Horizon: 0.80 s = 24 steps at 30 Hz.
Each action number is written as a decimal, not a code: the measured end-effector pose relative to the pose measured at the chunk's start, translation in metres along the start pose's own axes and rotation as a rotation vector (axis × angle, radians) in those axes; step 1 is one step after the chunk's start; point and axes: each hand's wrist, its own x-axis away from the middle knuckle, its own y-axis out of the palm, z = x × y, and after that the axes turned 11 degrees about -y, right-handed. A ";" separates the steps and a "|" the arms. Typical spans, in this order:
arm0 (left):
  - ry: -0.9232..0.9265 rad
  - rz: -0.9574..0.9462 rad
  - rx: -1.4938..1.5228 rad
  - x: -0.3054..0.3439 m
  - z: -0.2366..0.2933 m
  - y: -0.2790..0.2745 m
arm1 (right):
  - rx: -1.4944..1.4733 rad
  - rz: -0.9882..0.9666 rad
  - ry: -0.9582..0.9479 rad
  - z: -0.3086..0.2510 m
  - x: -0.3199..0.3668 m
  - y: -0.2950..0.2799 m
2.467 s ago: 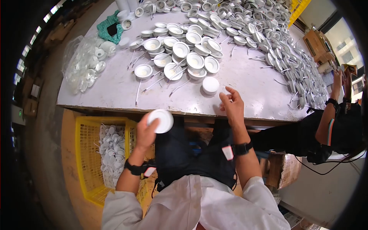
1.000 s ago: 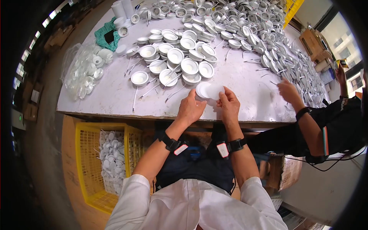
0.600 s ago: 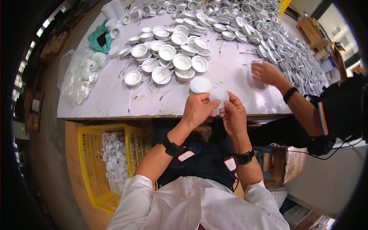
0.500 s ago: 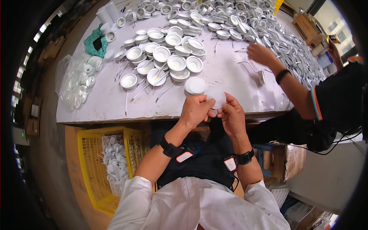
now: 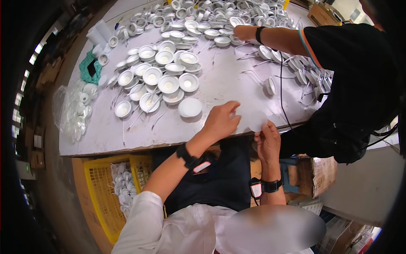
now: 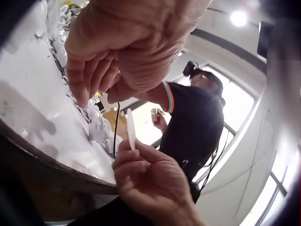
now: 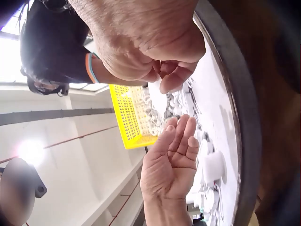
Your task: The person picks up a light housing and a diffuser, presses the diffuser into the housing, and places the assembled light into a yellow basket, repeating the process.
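Between thumb and fingers, the right hand [image 5: 269, 142] pinches a thin white disc [image 5: 257, 122] over the table's front edge. In the left wrist view that disc [image 6: 130, 129] is seen nearly edge-on above the right hand [image 6: 153, 181]. The left hand [image 5: 220, 122] is beside it, fingers loosely bent and apart from the disc, holding nothing; the right wrist view shows its palm [image 7: 170, 169]. Left of the hands, a white round piece topped by a disc [image 5: 190, 108] sits on the table [image 5: 228, 80], near a group of white cup-shaped fixtures with wires [image 5: 169, 84].
Another person's arm [image 5: 281, 40] reaches across the table from the right. One fixture [image 5: 270, 86] lies apart near a hanging black cable [image 5: 282, 93]. Clear bags of parts [image 5: 76, 112] and green wrapping [image 5: 89, 67] are at left. A yellow crate [image 5: 99, 190] stands below.
The left hand has let go of the disc and moved away from it. The right hand keeps the disc, now further right. The view has swung right, and the other person leans further over the table.
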 end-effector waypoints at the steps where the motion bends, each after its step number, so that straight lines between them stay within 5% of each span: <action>1: 0.110 0.034 -0.104 -0.016 0.006 0.010 | -0.024 0.033 0.005 -0.003 -0.001 -0.009; 5: 0.423 0.213 -0.467 -0.092 0.016 0.061 | -0.082 0.132 0.014 -0.012 -0.003 -0.036; 10: 0.384 0.274 -0.668 -0.152 0.030 0.091 | -0.094 0.171 0.009 -0.022 0.004 -0.049; 12: 0.264 0.040 -0.626 -0.157 0.037 0.093 | -0.102 0.156 0.035 -0.025 0.007 -0.048; 22: 0.325 0.067 -0.415 -0.020 0.042 0.054 | -0.112 0.169 -0.066 -0.045 0.003 -0.042; 24: 0.486 0.208 -0.282 0.005 0.023 0.052 | 0.039 0.086 -0.086 -0.040 0.008 -0.035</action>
